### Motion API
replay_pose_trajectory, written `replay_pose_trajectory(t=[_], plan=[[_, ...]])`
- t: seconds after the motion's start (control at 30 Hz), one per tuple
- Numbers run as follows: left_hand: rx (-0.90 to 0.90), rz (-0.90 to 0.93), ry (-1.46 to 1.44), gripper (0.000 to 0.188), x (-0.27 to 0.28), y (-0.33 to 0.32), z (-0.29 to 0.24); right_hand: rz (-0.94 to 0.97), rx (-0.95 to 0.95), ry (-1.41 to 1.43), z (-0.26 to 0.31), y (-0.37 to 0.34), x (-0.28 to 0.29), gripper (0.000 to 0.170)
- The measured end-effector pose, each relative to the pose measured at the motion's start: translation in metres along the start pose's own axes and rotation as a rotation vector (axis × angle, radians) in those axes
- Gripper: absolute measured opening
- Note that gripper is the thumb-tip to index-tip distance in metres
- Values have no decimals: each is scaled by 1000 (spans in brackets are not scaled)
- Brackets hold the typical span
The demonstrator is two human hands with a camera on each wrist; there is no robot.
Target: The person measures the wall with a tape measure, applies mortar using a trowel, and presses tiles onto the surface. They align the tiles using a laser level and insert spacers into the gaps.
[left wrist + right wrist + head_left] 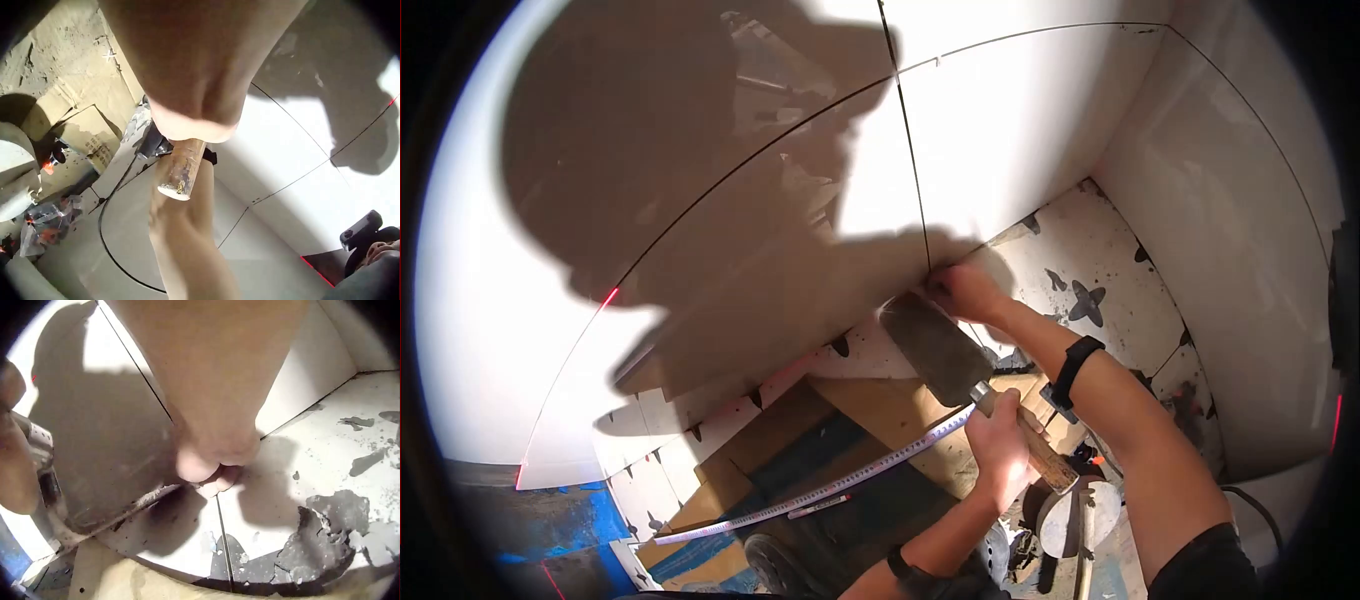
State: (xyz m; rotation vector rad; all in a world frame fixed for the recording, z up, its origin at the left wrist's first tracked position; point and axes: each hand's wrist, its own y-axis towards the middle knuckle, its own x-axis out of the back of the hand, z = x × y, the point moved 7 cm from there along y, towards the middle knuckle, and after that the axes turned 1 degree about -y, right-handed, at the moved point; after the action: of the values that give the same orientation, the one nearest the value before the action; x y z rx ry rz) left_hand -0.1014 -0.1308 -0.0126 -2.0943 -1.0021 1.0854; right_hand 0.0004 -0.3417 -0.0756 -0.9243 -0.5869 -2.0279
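Observation:
My left hand [1000,450] grips the wooden handle [1045,455] of a trowel, its fingers wrapped round it near the metal ferrule. The trowel's broad grey blade [940,350] points toward the foot of the white tiled wall [1000,150]. In the left wrist view the handle's worn end [184,178] sticks out below the hand. My right hand [970,295] is low at the wall, right by the blade's far end. Its fingers [215,481] are bent down at the joint between wall and floor; I cannot tell whether they pinch something.
A tape measure strip [830,485] and a slim pen [820,506] lie on cardboard [870,415] at left. White floor tiles [1100,250] with dark cross-shaped marks meet the wall. Loose dark flakes [325,534] lie near the right hand. A round white lid [1060,525] with a stick stands at lower right.

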Motion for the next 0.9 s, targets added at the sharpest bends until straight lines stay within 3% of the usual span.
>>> replay_pose_trajectory(t=[0.27, 0.4, 0.53, 0.57, 0.67, 0.9], plan=[[40, -11, -54, 16, -3, -6, -3, 22, -7, 21, 1, -1, 2, 22], [16, -20, 117, 18, 4, -3, 2, 21, -42, 19, 7, -4, 8, 22], [7, -22, 29, 18, 21, 7, 22, 29, -59, -14, 16, -5, 15, 22], [-123, -113, 69, 18, 46, 33, 52, 35, -76, 15, 11, -5, 11, 21], [-62, -22, 104, 18, 45, 18, 41, 57, -76, -5, 8, -4, 9, 21], [-22, -130, -1, 20, 77, -7, 9, 100, -143, -22, 6, -4, 6, 21]])
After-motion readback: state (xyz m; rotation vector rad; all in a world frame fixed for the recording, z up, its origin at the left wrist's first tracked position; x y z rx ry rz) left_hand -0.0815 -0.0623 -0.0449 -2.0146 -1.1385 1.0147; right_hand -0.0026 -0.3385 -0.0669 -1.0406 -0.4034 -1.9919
